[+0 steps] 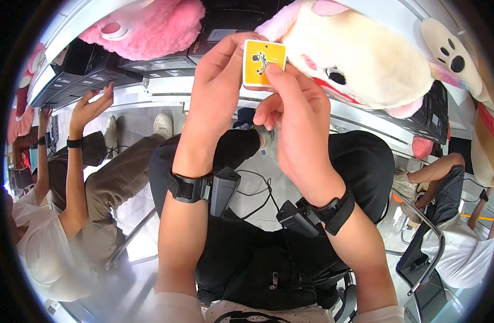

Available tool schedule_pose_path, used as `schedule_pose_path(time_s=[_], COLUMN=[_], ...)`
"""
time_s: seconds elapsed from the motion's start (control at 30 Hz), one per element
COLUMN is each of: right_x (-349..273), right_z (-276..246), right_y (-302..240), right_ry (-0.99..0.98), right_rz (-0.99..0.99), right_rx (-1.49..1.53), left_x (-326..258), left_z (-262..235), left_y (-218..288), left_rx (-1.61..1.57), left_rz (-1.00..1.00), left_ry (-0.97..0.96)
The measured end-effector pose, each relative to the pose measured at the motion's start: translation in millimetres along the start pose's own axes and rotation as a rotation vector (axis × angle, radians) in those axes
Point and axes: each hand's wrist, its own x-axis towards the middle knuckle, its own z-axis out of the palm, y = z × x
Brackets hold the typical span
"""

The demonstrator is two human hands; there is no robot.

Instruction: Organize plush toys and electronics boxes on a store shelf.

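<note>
A small yellow card (251, 70) with a white border and a black-and-white animal figure is held up at the top centre, its picture facing me. My left hand (220, 86) grips its left edge, fingers behind it. My right hand (303, 113) presses its thumb on the card's lower right part, the other fingers curled beneath. Whether more cards lie behind this one cannot be seen. Both wrists wear black straps, with a black device (224, 191) at the left and another black device (299, 218) at the right.
Beyond my hands, a cream plush toy (365, 59) and a pink fluffy plush toy (155, 29) sit by black boxes (91, 64) on a white table. Another person's hand (93, 107) is raised at left; someone sits at right by a metal-framed chair (427, 253). Cables hang between my wrists.
</note>
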Motion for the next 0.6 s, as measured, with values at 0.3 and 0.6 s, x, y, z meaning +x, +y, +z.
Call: schedule_pose_path(time_s=[0.3,0.6], right_x=[0.3,-0.9], right_z=[-0.1,0.9], right_y=[3.7,6.5], right_ry=[-0.001,0.006], right_rz=[-0.040,-0.066], right_rx=[-0.027,-0.036], left_x=[-0.6,-2.1], left_z=[1.4,1.1], left_y=[1.3,-1.4], left_rx=[-0.133,-0.137], left_rz=[0.003,0.051], left_ry=[0.009,0.028])
